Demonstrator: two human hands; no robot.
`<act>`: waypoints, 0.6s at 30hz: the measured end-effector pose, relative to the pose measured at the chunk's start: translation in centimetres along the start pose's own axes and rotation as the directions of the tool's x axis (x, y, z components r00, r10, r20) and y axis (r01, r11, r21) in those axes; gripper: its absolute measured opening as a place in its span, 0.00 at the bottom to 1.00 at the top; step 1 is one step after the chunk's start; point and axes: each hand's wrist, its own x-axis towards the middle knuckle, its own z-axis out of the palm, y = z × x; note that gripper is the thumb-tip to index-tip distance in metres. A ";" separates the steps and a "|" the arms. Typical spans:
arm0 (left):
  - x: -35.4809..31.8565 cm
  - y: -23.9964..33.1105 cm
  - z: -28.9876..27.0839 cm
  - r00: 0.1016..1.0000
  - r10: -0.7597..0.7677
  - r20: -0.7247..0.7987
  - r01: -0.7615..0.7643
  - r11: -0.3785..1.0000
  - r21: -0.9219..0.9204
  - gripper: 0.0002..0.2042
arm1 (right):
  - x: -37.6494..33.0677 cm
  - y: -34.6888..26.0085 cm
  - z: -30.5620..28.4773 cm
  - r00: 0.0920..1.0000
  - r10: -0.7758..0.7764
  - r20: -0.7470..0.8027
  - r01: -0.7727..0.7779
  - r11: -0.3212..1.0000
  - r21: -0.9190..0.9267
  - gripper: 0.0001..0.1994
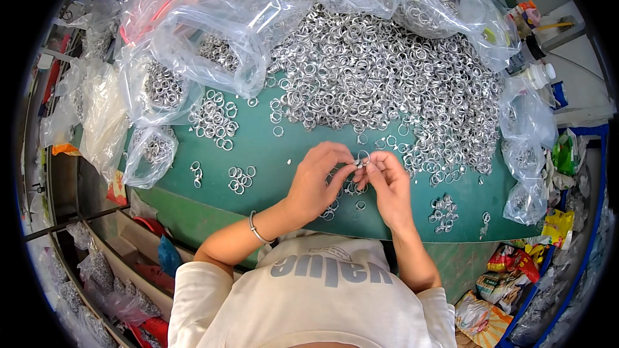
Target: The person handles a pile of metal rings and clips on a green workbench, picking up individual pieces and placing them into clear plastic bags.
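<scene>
My left hand and my right hand meet over the green tabletop, fingertips pinched together. Between them is a small silver ring, gripped at its lower side by both hands. A few more rings lie under and between the hands, partly hidden by the fingers; one loose ring rests just below. Beyond the fingertips spreads a big heap of silver rings. Small groups of rings lie to the left, among them a cluster and a pair. Right of my right hand sits another small pile.
Clear plastic bags of rings line the table's far and left sides. More bags hang at the right edge, near a white bottle. Below left stands an open drawer; coloured packets lie at the lower right.
</scene>
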 end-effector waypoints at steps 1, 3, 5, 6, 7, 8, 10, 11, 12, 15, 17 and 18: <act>-0.1 0.1 0.0 1.000 0.007 -0.004 -0.007 1.000 0.009 0.09 | 0.0 0.0 0.0 0.999 0.031 0.010 -0.032 0.997 0.074 0.04; -0.3 0.0 0.0 0.996 0.088 0.034 -0.091 0.993 0.070 0.09 | 0.0 0.3 -0.3 0.997 0.067 0.038 -0.072 0.985 0.154 0.05; -0.6 -0.1 0.0 0.992 0.117 0.056 -0.123 0.987 0.103 0.10 | -0.4 1.0 -0.9 0.995 0.077 0.068 -0.087 0.982 0.167 0.06; -1.0 -0.1 0.1 0.993 0.104 0.057 -0.110 0.988 0.107 0.10 | -0.6 1.1 -0.8 0.996 0.062 0.063 -0.070 0.988 0.135 0.06; -1.2 -0.1 0.2 0.994 0.091 0.058 -0.097 0.989 0.111 0.11 | -0.8 1.1 -0.5 0.997 0.047 0.059 -0.053 0.993 0.102 0.06; -1.4 -0.2 0.3 0.991 0.115 0.073 -0.123 0.986 0.115 0.11 | -1.0 1.1 -0.2 0.998 0.032 0.054 -0.036 0.997 0.069 0.06; -1.6 -0.5 0.3 0.981 0.163 0.104 -0.175 0.977 0.120 0.11 | -1.3 1.2 0.0 0.999 0.024 0.040 -0.026 0.998 0.056 0.06; -1.6 -0.4 0.3 0.979 0.171 0.111 -0.185 0.974 0.132 0.11 | -1.5 1.2 0.0 0.999 0.020 0.033 -0.021 0.999 0.049 0.06; -1.7 -0.4 0.2 0.977 0.179 0.117 -0.196 0.970 0.145 0.12 | -1.7 1.1 0.1 1.000 0.006 0.019 -0.007 0.999 0.037 0.06; -1.7 0.0 0.0 0.974 0.191 0.122 -0.210 0.962 0.172 0.12 | -2.1 0.8 0.3 0.999 -0.037 -0.014 0.036 0.999 -0.036 0.06; -1.7 0.1 0.1 0.972 0.202 0.119 -0.222 0.958 0.181 0.11 | -2.2 0.9 0.6 0.997 -0.068 -0.024 0.064 0.989 -0.130 0.07; -1.7 0.1 0.1 0.971 0.212 0.115 -0.230 0.955 0.184 0.11 | -2.3 0.9 0.4 0.998 -0.059 -0.021 0.055 0.984 -0.167 0.07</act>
